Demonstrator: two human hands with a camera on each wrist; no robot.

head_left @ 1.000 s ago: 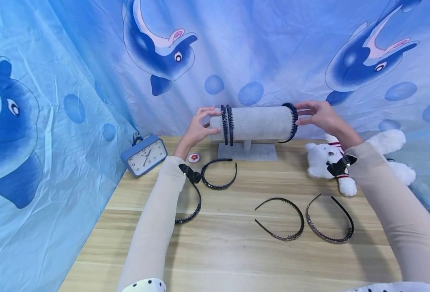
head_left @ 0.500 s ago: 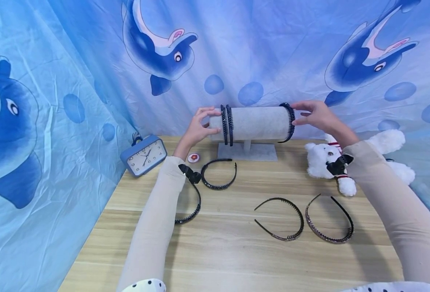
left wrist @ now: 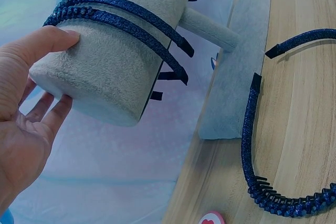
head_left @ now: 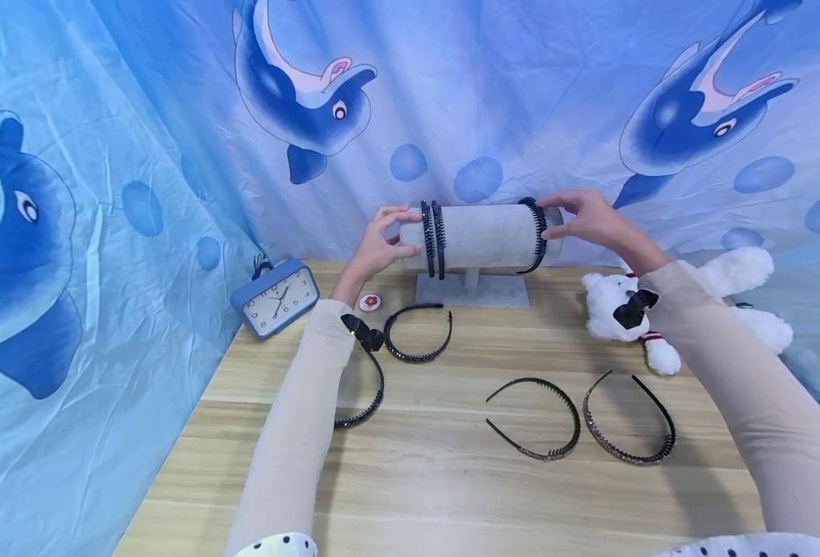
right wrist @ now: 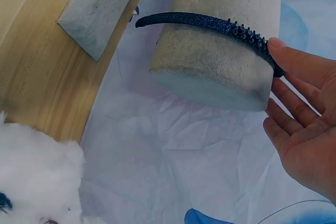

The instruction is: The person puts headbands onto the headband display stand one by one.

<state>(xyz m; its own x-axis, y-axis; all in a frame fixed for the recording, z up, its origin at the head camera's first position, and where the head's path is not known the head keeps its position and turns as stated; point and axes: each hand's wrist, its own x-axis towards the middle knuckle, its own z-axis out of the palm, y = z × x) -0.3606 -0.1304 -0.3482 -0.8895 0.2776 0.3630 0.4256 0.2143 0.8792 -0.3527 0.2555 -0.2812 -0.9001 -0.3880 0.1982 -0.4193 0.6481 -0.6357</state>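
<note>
Headband around the right end of the grey roll, its toothed crown pinched by the right hand; the left hand grips the roll's left end. Probably light and springy, it seems best held by that crown.

Left grip on grey cylinder, two dark headbands over it

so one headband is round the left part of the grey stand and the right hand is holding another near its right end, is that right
Not quite: two headbands, not one, are round the left part of the grey stand, as the left wrist view shows. The right hand is holding another headband near the stand's right end.
</note>
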